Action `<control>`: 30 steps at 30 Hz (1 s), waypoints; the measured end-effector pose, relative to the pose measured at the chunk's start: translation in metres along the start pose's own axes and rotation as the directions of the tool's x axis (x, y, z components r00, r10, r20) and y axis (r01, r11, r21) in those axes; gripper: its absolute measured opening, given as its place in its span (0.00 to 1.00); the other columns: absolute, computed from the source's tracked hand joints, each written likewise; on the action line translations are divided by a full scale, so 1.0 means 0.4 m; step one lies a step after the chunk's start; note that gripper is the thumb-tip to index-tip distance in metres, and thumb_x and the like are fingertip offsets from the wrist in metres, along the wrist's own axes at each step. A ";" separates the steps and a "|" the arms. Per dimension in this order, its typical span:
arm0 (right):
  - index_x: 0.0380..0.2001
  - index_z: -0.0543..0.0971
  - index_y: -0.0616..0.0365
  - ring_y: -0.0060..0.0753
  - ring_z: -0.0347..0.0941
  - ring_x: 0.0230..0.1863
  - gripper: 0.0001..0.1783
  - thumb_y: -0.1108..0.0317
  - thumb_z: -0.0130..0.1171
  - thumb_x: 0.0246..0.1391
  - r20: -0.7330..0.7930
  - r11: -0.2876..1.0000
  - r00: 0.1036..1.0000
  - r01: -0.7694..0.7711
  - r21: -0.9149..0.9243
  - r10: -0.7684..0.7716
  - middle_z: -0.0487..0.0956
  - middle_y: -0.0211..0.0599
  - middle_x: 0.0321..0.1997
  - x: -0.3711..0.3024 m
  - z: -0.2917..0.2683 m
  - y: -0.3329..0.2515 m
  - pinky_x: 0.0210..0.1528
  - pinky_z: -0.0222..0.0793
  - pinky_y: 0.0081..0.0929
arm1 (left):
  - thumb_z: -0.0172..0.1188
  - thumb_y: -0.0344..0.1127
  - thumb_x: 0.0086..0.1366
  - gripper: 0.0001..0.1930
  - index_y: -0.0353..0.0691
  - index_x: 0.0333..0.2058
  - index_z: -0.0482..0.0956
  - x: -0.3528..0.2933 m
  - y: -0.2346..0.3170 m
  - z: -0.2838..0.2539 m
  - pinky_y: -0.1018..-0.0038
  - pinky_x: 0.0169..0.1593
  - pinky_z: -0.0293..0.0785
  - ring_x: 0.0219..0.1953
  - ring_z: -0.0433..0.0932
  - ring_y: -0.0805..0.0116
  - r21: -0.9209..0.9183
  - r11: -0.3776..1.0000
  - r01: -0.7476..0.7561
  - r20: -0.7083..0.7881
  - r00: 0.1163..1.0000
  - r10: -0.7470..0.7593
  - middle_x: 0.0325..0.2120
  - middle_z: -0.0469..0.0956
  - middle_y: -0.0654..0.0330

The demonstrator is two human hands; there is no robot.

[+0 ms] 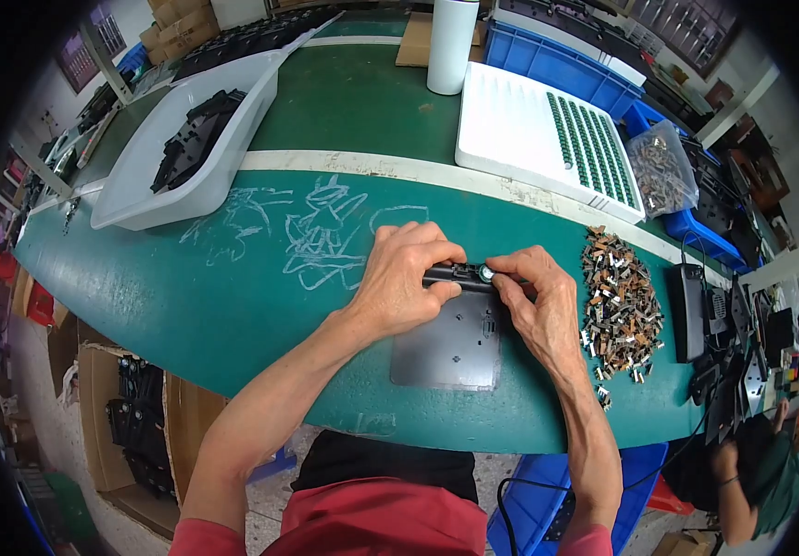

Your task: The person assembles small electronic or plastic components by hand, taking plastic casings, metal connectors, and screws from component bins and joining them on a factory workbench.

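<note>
My left hand [406,278] is closed round the left end of a black plastic bar-shaped part [470,282], fingers behind it and thumb in front. At the bar's right end, my right hand [543,301] pinches a small round part [485,272], whitish with a green edge, against the bar. A flat dark grey plate [436,357] with small cut-outs lies on the green tabletop just below the bar. Whether bar and plate are one piece, I cannot tell. To the right of my right hand lies a pile of small metal-and-brown pieces [620,306].
A translucent tub [154,208] with black parts stands at the left. A white foam tray [506,116] with rows of green pieces, a white cylinder [452,46] and a bag of small parts [663,167] stand behind. A black box-shaped device [687,313] is at the right, near another person [742,482].
</note>
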State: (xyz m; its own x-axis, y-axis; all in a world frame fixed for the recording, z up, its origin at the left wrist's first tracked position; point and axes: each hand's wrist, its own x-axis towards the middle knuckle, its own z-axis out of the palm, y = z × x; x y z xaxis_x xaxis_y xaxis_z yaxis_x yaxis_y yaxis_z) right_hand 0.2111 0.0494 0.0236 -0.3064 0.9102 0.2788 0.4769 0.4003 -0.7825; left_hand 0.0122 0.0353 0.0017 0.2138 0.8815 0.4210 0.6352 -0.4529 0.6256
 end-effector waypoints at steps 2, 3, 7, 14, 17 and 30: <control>0.36 0.83 0.64 0.34 0.77 0.30 0.08 0.79 0.61 0.51 -0.009 0.999 1.000 -0.016 0.035 0.016 0.77 0.42 0.30 0.001 0.002 0.004 0.33 0.72 0.29 | 0.68 0.28 0.45 0.12 0.39 0.33 0.83 0.000 0.000 0.001 0.64 0.47 0.61 0.37 0.73 0.61 -0.001 1.000 0.001 0.006 1.000 -0.001 0.29 0.75 0.62; 0.36 0.83 0.64 0.34 0.77 0.30 0.08 0.79 0.61 0.51 -0.019 0.997 0.999 -0.030 0.069 0.032 0.77 0.42 0.30 0.002 0.002 0.005 0.33 0.72 0.29 | 0.68 0.28 0.45 0.12 0.39 0.33 0.83 0.000 0.000 0.001 0.64 0.47 0.61 0.37 0.73 0.61 0.003 1.000 -0.001 0.001 1.000 0.001 0.29 0.75 0.62; 0.35 0.83 0.63 0.35 0.76 0.29 0.08 0.79 0.62 0.50 -0.002 0.986 0.992 -0.128 0.107 0.129 0.77 0.42 0.28 0.011 -0.002 0.006 0.33 0.71 0.30 | 0.68 0.28 0.45 0.12 0.40 0.33 0.83 0.000 0.000 0.002 0.64 0.48 0.60 0.37 0.73 0.61 0.022 1.000 0.015 0.010 1.000 -0.015 0.30 0.75 0.62; 0.34 0.84 0.61 0.34 0.78 0.31 0.08 0.76 0.65 0.47 -0.055 0.974 0.998 0.030 -0.225 -0.044 0.81 0.39 0.32 -0.003 0.004 -0.004 0.34 0.72 0.32 | 0.67 0.26 0.45 0.13 0.40 0.33 0.83 0.002 0.003 0.002 0.63 0.49 0.60 0.38 0.72 0.60 0.020 1.000 0.022 0.023 0.999 -0.023 0.31 0.75 0.61; 0.34 0.84 0.60 0.35 0.79 0.31 0.08 0.75 0.66 0.46 -0.021 0.990 0.999 -0.053 -0.134 0.050 0.82 0.39 0.32 0.006 -0.007 0.002 0.35 0.72 0.32 | 0.65 0.26 0.45 0.14 0.38 0.35 0.82 0.003 0.003 -0.002 0.65 0.48 0.61 0.38 0.72 0.61 0.017 1.000 0.016 0.032 0.999 -0.017 0.31 0.76 0.61; 0.34 0.84 0.63 0.33 0.79 0.31 0.09 0.74 0.65 0.48 0.007 0.979 0.979 -0.204 0.009 0.203 0.82 0.40 0.31 0.005 -0.008 -0.012 0.35 0.73 0.32 | 0.66 0.26 0.46 0.12 0.39 0.33 0.83 0.000 -0.002 0.006 0.63 0.48 0.61 0.38 0.72 0.60 0.006 1.000 0.020 0.019 1.000 -0.020 0.30 0.75 0.61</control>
State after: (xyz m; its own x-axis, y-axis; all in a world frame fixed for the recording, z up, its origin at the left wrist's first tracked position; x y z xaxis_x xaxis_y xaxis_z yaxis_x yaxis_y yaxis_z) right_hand 0.2109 0.0496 0.0296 -0.2091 0.9717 0.1096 0.5221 0.2057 -0.8277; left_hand 0.0134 0.0362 -0.0004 0.2150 0.8929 0.3955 0.6435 -0.4342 0.6304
